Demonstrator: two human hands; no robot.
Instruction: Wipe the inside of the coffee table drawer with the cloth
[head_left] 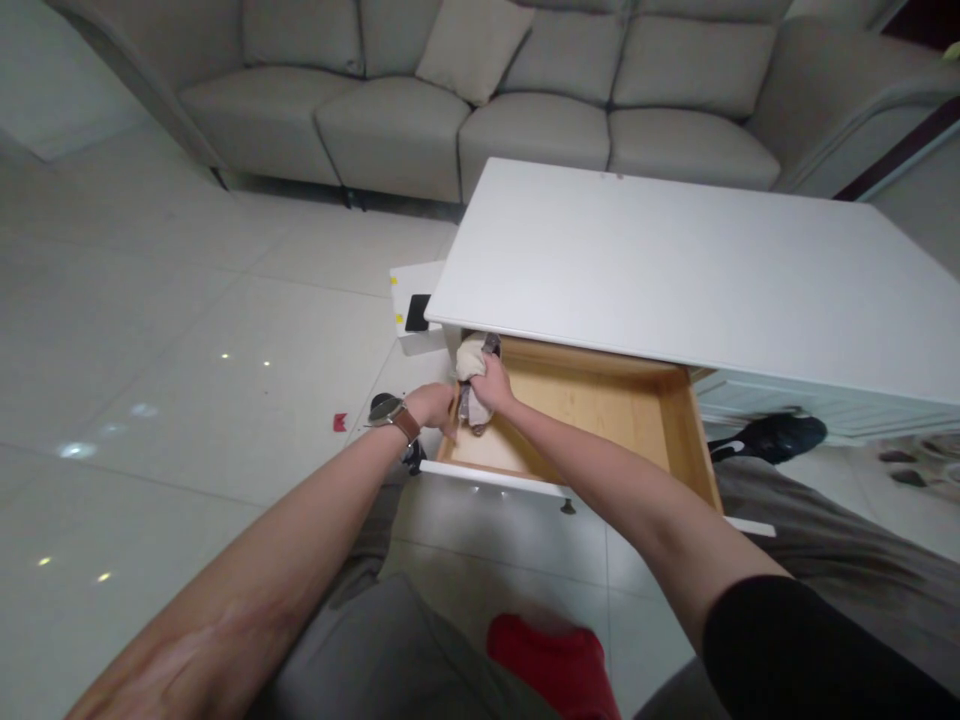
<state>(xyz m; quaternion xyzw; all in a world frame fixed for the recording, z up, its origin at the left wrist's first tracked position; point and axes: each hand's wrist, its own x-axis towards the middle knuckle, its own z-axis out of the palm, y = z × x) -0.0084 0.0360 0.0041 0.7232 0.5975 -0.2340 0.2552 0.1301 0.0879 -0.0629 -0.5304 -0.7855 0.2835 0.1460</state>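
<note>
An open wooden drawer (600, 405) juts out of the white table (675, 270). Inside its left end is a bunched cloth (472, 358), cream with a grey patterned part. My right hand (493, 385) has its fingers wrapped round this cloth. My left hand (436, 405), with a watch on the wrist, is at the drawer's left side wall, its fingers partly over the edge; whether they grip the wall is too small to tell.
A grey sofa (397, 130) stands behind the table. On the floor are a white box (409, 342) with a black item (418, 312), a small red piece (340, 422) and a red object (551, 665) below me. A black shoe (780, 437) is at the right.
</note>
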